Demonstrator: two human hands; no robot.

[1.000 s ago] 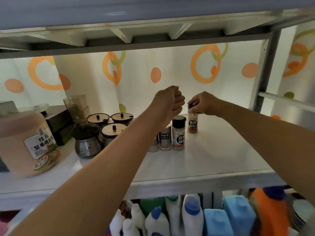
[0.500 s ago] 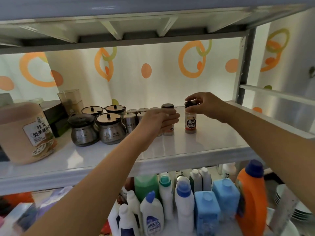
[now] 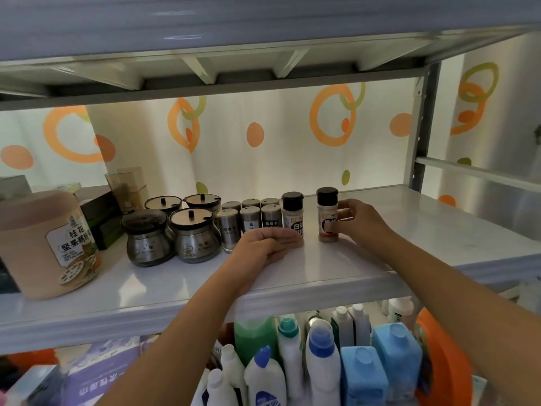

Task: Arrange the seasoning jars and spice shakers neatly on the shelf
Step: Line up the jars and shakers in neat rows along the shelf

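Note:
On the white shelf (image 3: pixel 380 256) stand several steel seasoning jars (image 3: pixel 196 237) with dark lids, then two rows of small steel shakers (image 3: pixel 250 218). To their right are two black-capped spice bottles. My left hand (image 3: pixel 268 247) lies flat on the shelf, fingers stretched along the base of the white pepper bottle (image 3: pixel 292 210) and the front shakers, gripping nothing. My right hand (image 3: pixel 361 222) pinches the side of the right spice bottle (image 3: pixel 326 205), which stands upright a short gap from the other bottle.
A big beige labelled tub (image 3: pixel 44 244) stands at the shelf's left, with dark boxes (image 3: pixel 99 219) and a clear cup (image 3: pixel 126 186) behind. The upper shelf (image 3: pixel 234 68) hangs low overhead, with a metal post (image 3: pixel 421 127) at right. Cleaning bottles (image 3: pixel 322 361) crowd below.
My left hand has come down from the white pepper bottle to lie flat in front of the row. My right hand has slid from the right bottle's cap to its side.

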